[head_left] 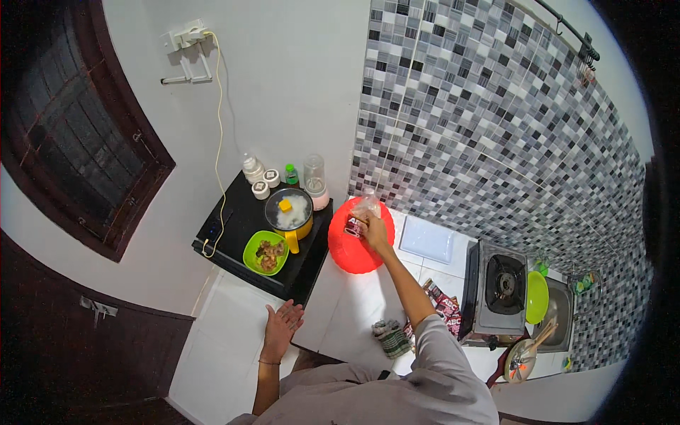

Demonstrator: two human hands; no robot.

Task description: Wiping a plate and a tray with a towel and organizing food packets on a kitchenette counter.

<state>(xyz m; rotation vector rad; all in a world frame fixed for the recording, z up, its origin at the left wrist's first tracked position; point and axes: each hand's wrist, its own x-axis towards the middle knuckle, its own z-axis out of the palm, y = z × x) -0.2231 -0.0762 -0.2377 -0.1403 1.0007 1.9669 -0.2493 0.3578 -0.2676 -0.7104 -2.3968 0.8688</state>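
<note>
My right hand [375, 234] is closed around what looks like a clear plastic bottle with a dark red label [355, 226], over a round red plastic piece with a wavy rim [356, 261] on the white tiled counter. I cannot tell whether the red piece is a dish or a cover. My left hand [283, 327] hangs empty near the counter's front edge, palm up with fingers stretched. Closest to it are a green bowl [249, 259] of brown food pieces and a yellow pot [303, 229] with a yellow-knobbed glass lid, both on a black surface.
Small bottles, white jars [261, 190] and a pink-based blender bottle [319, 193] stand behind the pot. Rightward lie a white tray [427, 239], red packets [445, 306], a checked cloth [392, 340], a stove [504, 283], a green basin [537, 297] and a sink [563, 312].
</note>
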